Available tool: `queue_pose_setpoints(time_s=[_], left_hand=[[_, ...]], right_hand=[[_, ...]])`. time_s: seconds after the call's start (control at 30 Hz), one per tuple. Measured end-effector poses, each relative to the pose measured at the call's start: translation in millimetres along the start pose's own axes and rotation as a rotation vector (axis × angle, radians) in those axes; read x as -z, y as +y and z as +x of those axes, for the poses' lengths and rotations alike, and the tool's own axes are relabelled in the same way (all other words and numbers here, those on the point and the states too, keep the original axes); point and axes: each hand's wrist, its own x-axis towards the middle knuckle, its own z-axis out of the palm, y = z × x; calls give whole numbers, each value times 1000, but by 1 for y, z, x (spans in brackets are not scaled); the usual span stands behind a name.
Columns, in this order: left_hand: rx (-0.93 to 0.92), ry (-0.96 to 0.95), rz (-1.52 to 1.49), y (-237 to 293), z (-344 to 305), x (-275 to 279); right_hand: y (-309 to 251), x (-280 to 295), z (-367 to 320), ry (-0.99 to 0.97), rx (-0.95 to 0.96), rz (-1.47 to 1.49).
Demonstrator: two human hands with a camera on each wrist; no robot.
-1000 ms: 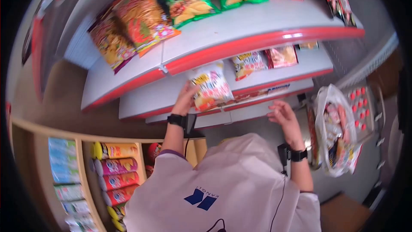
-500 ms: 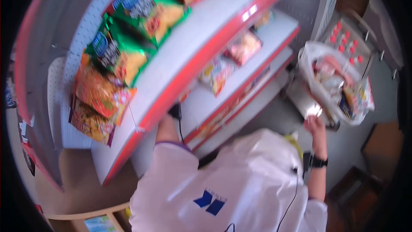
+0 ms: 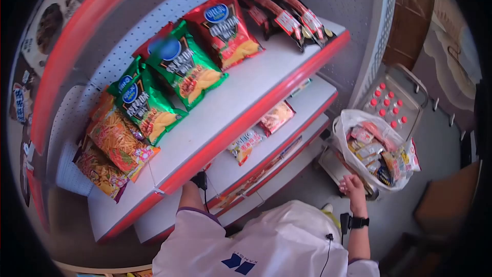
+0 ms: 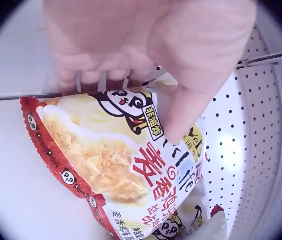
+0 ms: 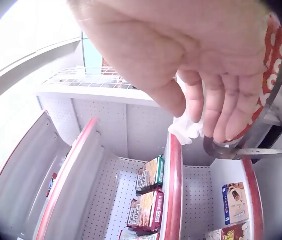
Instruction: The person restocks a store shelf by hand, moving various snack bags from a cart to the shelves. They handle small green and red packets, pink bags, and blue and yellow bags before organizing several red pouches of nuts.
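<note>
Pinching a snack bag (image 4: 116, 165) between thumb and fingers, the half-closed left hand (image 4: 151, 45) presses its thumb on the printed front. The bag, cream-white with a red panda-patterned edge, lies over a white shelf (image 4: 6, 160) near a perforated panel (image 4: 248, 130). The right hand (image 5: 191, 65), fingers loosely bent, is near a plastic carrier (image 3: 353, 117).

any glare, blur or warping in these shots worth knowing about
Head view: wide-lens curvature seems to bow the red strip, corners go black, and a smudge blurs a green bag's logo; left wrist view: bright glare on the perforated panel, though the packet looks sharp; right wrist view: upper left washed out white.
</note>
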Motion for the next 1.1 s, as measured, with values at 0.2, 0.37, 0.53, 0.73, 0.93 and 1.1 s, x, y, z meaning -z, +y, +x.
queue_pose_setpoints(time_s=[0.2, 0.37, 0.53, 0.73, 0.93, 1.1], left_hand=[[-91, -158, -3, -22, 53, 25], [-205, 333, 278, 7, -60, -36], [-289, 547, 189, -32, -100, -24], [-424, 572, 263, -82, -159, -56], [-392, 273, 350, -86, -246, -172], [-235, -369, 465, -90, -309, -272]], right_hand=[[-35, 24, 4, -56, 277, -224], [-87, 103, 2, 575, 562, -566], [-108, 210, 25, 952, 616, -1113], [-93, 263, 61, 666, 315, -1024], [-92, 275, 71, 360, 377, -764], [-97, 274, 76, 228, 384, -605]])
